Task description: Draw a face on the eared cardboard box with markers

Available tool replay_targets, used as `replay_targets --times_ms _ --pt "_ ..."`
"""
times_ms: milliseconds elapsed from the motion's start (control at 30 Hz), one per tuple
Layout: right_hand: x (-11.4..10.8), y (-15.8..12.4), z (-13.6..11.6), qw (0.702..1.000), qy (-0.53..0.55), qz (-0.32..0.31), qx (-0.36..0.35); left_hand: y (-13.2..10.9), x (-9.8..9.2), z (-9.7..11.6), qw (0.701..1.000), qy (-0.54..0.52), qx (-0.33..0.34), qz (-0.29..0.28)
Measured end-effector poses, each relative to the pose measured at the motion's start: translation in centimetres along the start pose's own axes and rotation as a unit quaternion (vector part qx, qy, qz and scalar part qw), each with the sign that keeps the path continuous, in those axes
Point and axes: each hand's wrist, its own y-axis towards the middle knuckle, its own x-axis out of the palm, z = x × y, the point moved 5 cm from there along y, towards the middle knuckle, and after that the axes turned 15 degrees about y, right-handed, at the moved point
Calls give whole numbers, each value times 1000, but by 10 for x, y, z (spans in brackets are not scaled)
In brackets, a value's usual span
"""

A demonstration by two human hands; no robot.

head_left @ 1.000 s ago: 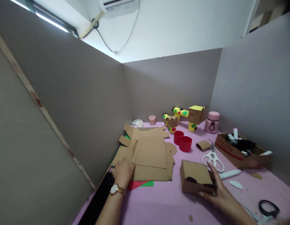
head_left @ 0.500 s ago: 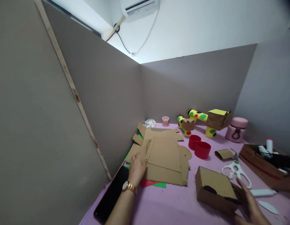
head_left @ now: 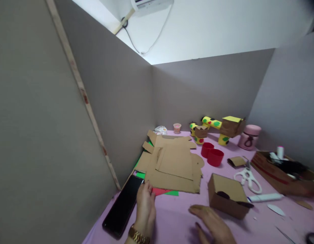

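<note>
My left hand (head_left: pixel 146 203), with a gold watch band on its wrist, rests palm inward between a black phone (head_left: pixel 123 205) and the front edge of some flat cardboard pieces (head_left: pixel 175 162). Its fingertips are close to a red sheet (head_left: pixel 159 191), fingers stretched out and holding nothing I can see. Slightly blurred, my right hand (head_left: pixel 210 222) hovers over the purple table with thumb and fingers apart. Just beyond it sits a small brown cardboard box (head_left: pixel 228 196), which it does not grip.
White scissors (head_left: pixel 248 178), a white pen-like tube (head_left: pixel 265 197) and red rings (head_left: pixel 215 158) lie to the right. An open carton (head_left: pixel 273 173) of supplies is farther right. Yellow spotted cardboard figures (head_left: pixel 211 122) and a pink flask (head_left: pixel 249 137) stand behind. A grey partition (head_left: pixel 121 101) borders the left.
My right hand has let go of the brown box and moved left in front of it. My left hand has come off the cardboard, drawn back toward me beside the phone.
</note>
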Motion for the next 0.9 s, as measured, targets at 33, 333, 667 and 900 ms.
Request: replay_targets --times_ms 33,333,667,900 --pt "10 3 -1 1000 0 -20 -1 2 0 2 1000 -15 -15 1" --pt "28 33 -7 995 -37 -61 72 19 5 0 987 -95 -128 -10" --pt "54 100 40 964 -216 -8 157 11 18 7 978 -189 -68 -61" --pt "31 140 51 945 -291 24 149 -9 27 16 972 -152 40 -177"
